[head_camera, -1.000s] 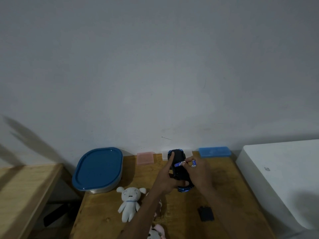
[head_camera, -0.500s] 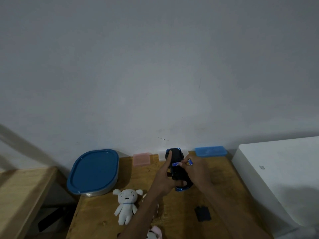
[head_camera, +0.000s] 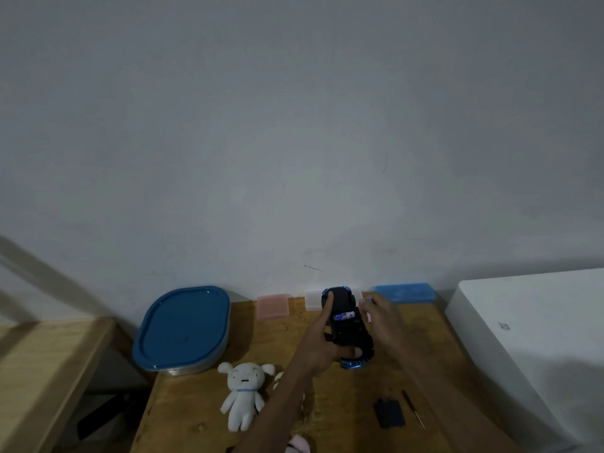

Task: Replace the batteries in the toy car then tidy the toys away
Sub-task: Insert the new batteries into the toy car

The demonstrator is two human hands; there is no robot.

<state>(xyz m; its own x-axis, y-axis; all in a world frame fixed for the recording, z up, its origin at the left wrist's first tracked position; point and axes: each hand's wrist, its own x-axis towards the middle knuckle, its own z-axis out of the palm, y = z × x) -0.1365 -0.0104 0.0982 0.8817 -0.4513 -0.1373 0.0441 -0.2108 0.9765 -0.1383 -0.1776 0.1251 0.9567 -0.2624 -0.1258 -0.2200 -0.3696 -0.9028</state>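
Observation:
My left hand point(head_camera: 318, 344) grips a black and blue toy car point(head_camera: 348, 331), turned underside up above the wooden table point(head_camera: 327, 393), with the index finger stretched along its left side. A blue battery point(head_camera: 343, 316) lies in the car's open compartment. My right hand point(head_camera: 384, 320) hovers just right of the car and pinches a small blue-tipped battery point(head_camera: 368, 301) between its fingers. The black battery cover point(head_camera: 389, 417) and a thin screwdriver point(head_camera: 413, 409) lie on the table near its front right.
A white plush toy point(head_camera: 243, 395) lies left of my forearm, and a pink plush point(head_camera: 299, 445) peeks out at the bottom edge. A blue-lidded container point(head_camera: 183, 328) sits at the table's left. Pink point(head_camera: 273, 307), clear point(head_camera: 312, 300) and blue point(head_camera: 405, 292) boxes line the wall. A white block point(head_camera: 539, 338) stands on the right.
One battery now lies in the compartment, and my right hand has drawn back to the right of the car. My left hand still holds the car the same way.

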